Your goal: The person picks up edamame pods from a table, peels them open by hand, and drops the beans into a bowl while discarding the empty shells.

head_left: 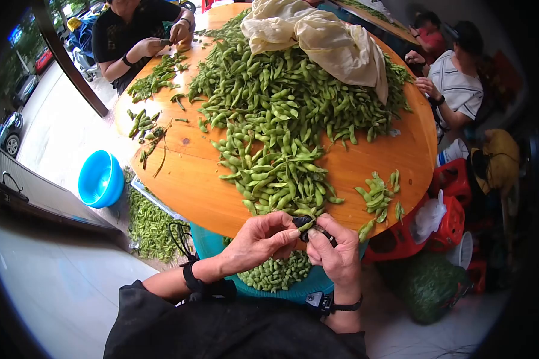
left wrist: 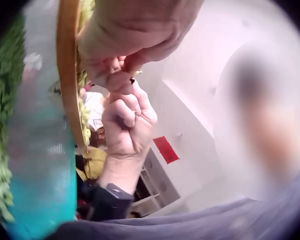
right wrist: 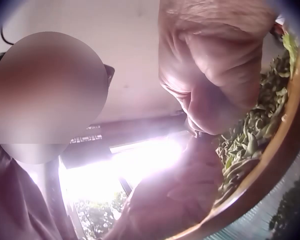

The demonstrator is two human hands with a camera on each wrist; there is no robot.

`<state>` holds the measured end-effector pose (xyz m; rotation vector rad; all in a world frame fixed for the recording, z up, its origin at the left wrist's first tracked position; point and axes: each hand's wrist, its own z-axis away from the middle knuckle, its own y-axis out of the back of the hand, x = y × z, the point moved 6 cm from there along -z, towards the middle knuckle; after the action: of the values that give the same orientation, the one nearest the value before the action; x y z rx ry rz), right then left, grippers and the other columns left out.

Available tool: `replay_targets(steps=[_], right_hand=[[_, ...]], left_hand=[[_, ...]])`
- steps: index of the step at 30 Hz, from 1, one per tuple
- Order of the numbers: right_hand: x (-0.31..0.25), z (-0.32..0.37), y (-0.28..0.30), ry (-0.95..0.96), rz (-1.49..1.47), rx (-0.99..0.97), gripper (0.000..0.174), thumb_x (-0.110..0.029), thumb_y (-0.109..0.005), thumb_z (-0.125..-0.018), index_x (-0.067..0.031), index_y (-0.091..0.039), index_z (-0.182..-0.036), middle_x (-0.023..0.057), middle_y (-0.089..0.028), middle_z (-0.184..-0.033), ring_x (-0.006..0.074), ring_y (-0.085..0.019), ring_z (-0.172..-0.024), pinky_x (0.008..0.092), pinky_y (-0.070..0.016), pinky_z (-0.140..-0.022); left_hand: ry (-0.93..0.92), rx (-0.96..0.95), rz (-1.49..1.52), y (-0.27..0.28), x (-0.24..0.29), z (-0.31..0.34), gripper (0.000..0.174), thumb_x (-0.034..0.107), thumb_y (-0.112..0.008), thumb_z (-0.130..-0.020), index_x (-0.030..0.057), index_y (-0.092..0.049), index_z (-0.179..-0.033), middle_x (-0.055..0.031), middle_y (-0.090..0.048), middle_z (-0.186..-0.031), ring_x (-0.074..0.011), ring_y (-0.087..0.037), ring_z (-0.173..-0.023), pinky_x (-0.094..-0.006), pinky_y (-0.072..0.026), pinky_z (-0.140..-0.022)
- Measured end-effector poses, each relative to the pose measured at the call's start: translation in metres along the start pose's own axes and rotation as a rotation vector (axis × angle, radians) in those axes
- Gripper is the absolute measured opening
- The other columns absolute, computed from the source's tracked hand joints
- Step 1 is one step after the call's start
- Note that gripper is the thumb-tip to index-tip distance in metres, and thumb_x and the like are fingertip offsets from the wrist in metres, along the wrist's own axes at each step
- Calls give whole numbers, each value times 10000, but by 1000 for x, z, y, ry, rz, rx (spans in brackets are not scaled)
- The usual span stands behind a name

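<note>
- The black top point(head_left: 233, 332) had sleeves which ended before the wrists.
- On the left wrist was a black band point(head_left: 191, 276).
- On the right, a dark strap point(head_left: 348, 306) carried a boxy device point(head_left: 318, 302).

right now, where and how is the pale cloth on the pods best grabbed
Probably by a raised fold at the near side of the pale cloth, pinched from above: it lies bunched in loose ridges on top of the pod pile, so the folds stand up for fingers, while scooping from below could drag pods.
</note>
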<state>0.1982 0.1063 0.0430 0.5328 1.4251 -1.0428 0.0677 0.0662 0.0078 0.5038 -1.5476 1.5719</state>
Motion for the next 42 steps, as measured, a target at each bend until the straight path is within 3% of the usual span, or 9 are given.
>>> replay_targets(steps=[5,11,14,17,20,24,29,36,42], right_hand=[[-5,2,-4,160,238,35,148,1,-573,-934,108,-596,-1034,15,-493,-887,51,-490,-572,222,-380,-466],[11,6,3,-19,-183,-84,110,17,-573,-924,94,-610,-993,11,-463,-822,57,-500,-571,214,-366,-460],[15,10,2,-44,-85,-22,104,10,-588,-911,86,-617,-976,19,-485,-785,64,-511,-588,236,-390,-481],[0,13,-1,211,496,99,121,1,-617,-875,71,-622,-974,72,-551,-758,147,-569,-596,290,-438,-525],[-16,22,-17,366,821,94,153,12,-639,-804,45,-633,-954,162,-600,-802,332,-622,-685,356,-473,-587],[-12,27,-14,372,807,99,148,12,-640,-807,48,-638,-950,155,-597,-784,317,-625,-678,355,-474,-588],[-10,27,-18,445,864,102,144,23,-637,-805,58,-642,-945,159,-609,-786,287,-624,-668,333,-474,-581],[-1,27,-16,359,781,120,134,38,-622,-807,66,-631,-938,146,-598,-770,304,-621,-663,343,-479,-582],[8,42,-40,665,1147,400,219,41,-611,-822,46,-591,-1040,194,-516,-870,380,-574,-720,434,-471,-600]], left_hand=[[-79,88,-8,2,0,1,128,164,-586,-982,39,-613,-987,-34,-622,-748,-85,-519,-595,-217,-364,-501],[115,-104,343,-4,-19,7,117,165,-595,-975,63,-606,-920,-42,-655,-770,-100,-553,-588,-210,-356,-479],[76,34,14,-5,-9,12,186,220,-638,-955,38,-602,-969,-19,-629,-754,-79,-537,-604,-219,-372,-492],[-161,172,-542,-2,7,12,329,288,-695,-913,1,-585,-1030,-10,-618,-749,-55,-547,-647,-226,-422,-527],[-259,231,-761,-3,17,13,414,335,-710,-896,-44,-570,-989,-66,-585,-654,-74,-540,-621,-283,-450,-537],[-438,124,-1104,-20,27,20,212,157,-645,-926,-27,-541,-905,-199,-576,-672,-382,-578,-602,-415,-441,-532],[-503,85,-1191,-17,21,21,143,74,-615,-917,-36,-539,-970,-223,-588,-700,-429,-594,-655,-449,-450,-556],[-214,-40,-933,-12,18,21,249,113,-505,-995,-70,-525,-1163,-135,-608,-705,-223,-633,-634,-353,-484,-559],[-56,166,-449,-10,-3,15,349,166,-446,-1027,-54,-497,-1292,-10,-566,-708,-81,-563,-653,-273,-474,-573]])
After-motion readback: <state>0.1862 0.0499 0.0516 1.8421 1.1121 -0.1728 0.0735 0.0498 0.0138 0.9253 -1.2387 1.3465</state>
